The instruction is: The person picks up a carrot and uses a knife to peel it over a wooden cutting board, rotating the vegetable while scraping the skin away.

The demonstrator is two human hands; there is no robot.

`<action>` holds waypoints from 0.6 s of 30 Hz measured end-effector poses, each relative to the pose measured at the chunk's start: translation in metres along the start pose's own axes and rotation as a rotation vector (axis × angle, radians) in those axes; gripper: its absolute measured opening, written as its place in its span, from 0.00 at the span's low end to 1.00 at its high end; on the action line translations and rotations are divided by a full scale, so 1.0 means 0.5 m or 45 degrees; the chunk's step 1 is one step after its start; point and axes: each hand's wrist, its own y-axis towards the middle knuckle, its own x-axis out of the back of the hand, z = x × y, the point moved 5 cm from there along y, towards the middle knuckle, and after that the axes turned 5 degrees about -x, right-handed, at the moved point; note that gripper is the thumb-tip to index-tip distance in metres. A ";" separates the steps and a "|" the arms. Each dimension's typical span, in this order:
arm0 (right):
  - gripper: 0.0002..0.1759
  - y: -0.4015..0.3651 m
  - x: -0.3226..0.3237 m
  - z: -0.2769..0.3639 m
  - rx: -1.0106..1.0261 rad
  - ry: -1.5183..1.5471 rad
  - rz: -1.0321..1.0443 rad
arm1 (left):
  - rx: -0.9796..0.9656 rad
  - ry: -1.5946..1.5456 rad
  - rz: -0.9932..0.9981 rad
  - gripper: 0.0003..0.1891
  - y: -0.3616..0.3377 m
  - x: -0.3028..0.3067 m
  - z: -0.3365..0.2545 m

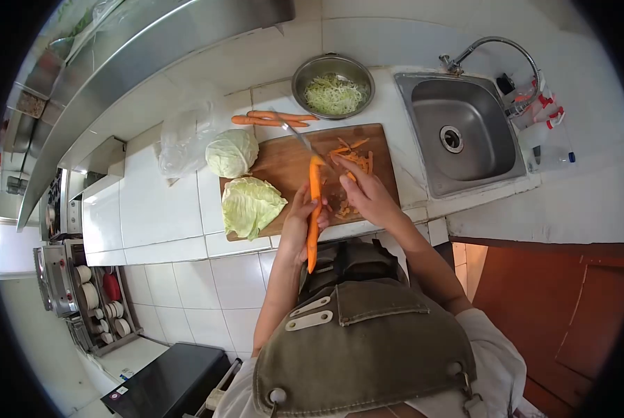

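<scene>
My left hand [301, 217] is wrapped round a long carrot [314, 226], held upright in front of the apron over the near edge of the wooden cutting board [280, 157]. A knife [297, 134] is in my right hand [367, 194], its blade slanting up and left past the carrot's top end. Orange peelings [347, 205] lie on the board beneath and beside my right hand. Left of my hands, a cut piece of cabbage [250, 207] and a rounder cabbage [232, 152] rest at the board's left edge.
More carrots [270, 118] lie behind the board. A metal bowl [298, 89] holds shredded cabbage [334, 95]. To the right are a steel sink [423, 115] with a curved faucet [496, 40] and spray bottles [545, 115]. A clear plastic bag [186, 143] sits at left.
</scene>
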 end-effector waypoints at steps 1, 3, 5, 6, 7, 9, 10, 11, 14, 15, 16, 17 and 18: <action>0.30 -0.009 -0.003 -0.004 -0.002 -0.009 0.012 | -0.051 -0.024 0.086 0.13 0.001 -0.011 -0.010; 0.33 -0.039 -0.009 0.035 0.529 -0.479 -0.125 | -0.014 -0.033 0.065 0.12 -0.008 -0.015 -0.014; 0.34 -0.052 -0.009 0.046 0.400 -0.596 -0.068 | 0.026 -0.039 0.047 0.12 -0.017 -0.023 -0.018; 0.35 -0.054 -0.009 0.044 0.268 -0.709 -0.016 | 0.046 -0.047 0.052 0.11 -0.021 -0.032 -0.021; 0.35 -0.053 -0.010 0.039 0.268 -0.711 -0.015 | 0.066 -0.055 0.058 0.10 -0.024 -0.037 -0.021; 0.35 -0.052 -0.011 0.037 0.382 -0.696 -0.098 | 0.069 -0.074 0.047 0.10 -0.027 -0.037 -0.020; 0.35 -0.055 -0.010 0.040 0.383 -0.695 -0.099 | 0.073 -0.092 0.038 0.10 -0.029 -0.037 -0.019; 0.36 -0.062 -0.009 0.049 0.399 -0.707 -0.087 | 0.074 -0.090 0.039 0.10 -0.030 -0.038 -0.019; 0.36 -0.070 -0.005 0.059 0.396 -0.758 -0.072 | 0.072 -0.084 0.077 0.10 -0.037 -0.045 -0.018; 0.36 -0.071 -0.003 0.060 0.379 -0.800 -0.071 | 0.080 -0.067 0.053 0.09 -0.039 -0.048 -0.017; 0.36 -0.070 0.000 0.063 0.377 -0.799 -0.072 | 0.089 -0.051 0.029 0.09 -0.042 -0.051 -0.015; 0.36 -0.066 0.004 0.061 0.309 -0.867 -0.065 | 0.093 -0.050 0.031 0.09 -0.045 -0.057 -0.013; 0.36 -0.063 0.007 0.058 0.242 -0.934 -0.057 | 0.099 -0.055 0.049 0.09 -0.048 -0.065 -0.011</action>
